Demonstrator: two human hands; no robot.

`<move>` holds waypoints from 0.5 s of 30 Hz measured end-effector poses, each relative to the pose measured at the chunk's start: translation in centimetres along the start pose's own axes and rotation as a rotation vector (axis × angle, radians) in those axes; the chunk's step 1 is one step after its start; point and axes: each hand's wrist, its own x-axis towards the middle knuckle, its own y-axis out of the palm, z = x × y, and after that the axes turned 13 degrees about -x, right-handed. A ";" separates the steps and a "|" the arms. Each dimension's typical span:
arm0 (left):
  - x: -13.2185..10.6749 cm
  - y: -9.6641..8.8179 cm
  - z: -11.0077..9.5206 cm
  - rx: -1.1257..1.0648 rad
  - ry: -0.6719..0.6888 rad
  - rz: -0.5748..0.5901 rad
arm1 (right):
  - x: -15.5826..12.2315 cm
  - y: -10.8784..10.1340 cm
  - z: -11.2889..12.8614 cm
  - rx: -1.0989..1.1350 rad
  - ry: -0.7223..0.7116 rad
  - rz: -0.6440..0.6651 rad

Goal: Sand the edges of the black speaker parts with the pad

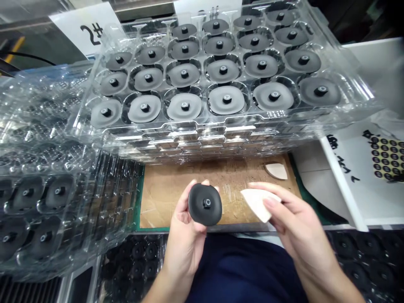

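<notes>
Between the fingers and thumb of my left hand (186, 235) is a black rounded-square plastic part (198, 212) with a small raised stub at its centre, its stub side facing me. My right hand (293, 216) pinches a white, pointed wedge-shaped pad (257, 201), perhaps foam or folded cloth. The pad is apart from the black part, a short way to its right. Both hands are above a brown cardboard sheet (176, 176). A similar white wedge-shaped pad (277, 171) lies on the sheet near its far right corner.
Ahead stands a stack of clear plastic trays (202, 126), its top pockets holding several black parts. Another clear tray stack (104, 181) is at left. At right, a white bin (341, 181) sits beside a sheet of round stickers (386, 155). A paper sign (72, 31) reads "2#".
</notes>
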 end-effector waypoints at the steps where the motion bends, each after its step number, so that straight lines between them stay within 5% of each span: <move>1: -0.1 0.1 0.1 0.002 -0.007 0.009 | -0.2 -0.2 0.4 -0.047 -0.029 -0.037; 4: -0.6 0.4 0.5 0.005 -0.044 0.045 | -0.9 0.3 2.7 -0.248 -0.288 -0.139; 6: -0.9 0.4 0.6 0.011 -0.085 0.041 | -1.1 1.4 4.5 -0.379 -0.543 -0.095; 8: -1.1 0.2 0.4 0.024 -0.121 0.010 | -0.9 2.3 5.6 -0.483 -0.692 0.090; 11: -1.3 -0.3 0.0 0.024 -0.114 -0.052 | -0.1 3.1 6.2 -0.577 -0.653 0.392; 12: -1.3 -0.4 -0.1 0.018 -0.122 -0.056 | 0.1 3.3 6.2 -0.596 -0.641 0.401; 15: -1.6 -0.4 0.0 -0.008 -0.199 -0.042 | 0.4 3.7 5.9 -0.629 -0.734 0.151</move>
